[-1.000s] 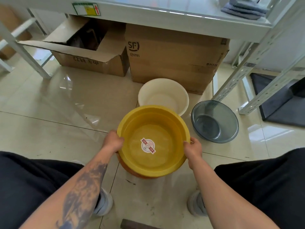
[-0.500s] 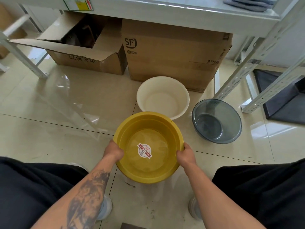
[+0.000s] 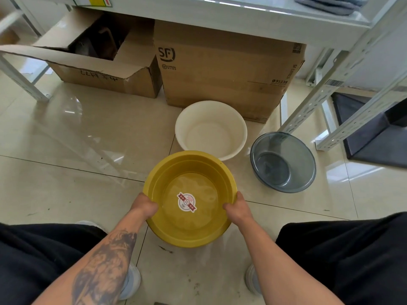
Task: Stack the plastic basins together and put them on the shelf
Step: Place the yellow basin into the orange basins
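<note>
While the person crouches over the tiled floor (image 3: 66, 194), both hands hold the yellow basin (image 3: 190, 198) by its rim: the left hand (image 3: 144, 205) is closed on the near-left edge and the right hand (image 3: 237, 209) on the near-right edge. A round sticker (image 3: 186, 202) sits at the bottom of the basin. Just beyond it, the white basin (image 3: 211, 129) stands on the floor, its near rim overlapped by the yellow one. The grey transparent basin (image 3: 283, 161) sits to the right, beside a shelf (image 3: 242, 16) leg. Two cardboard boxes (image 3: 220, 71) lie under the shelf.
</note>
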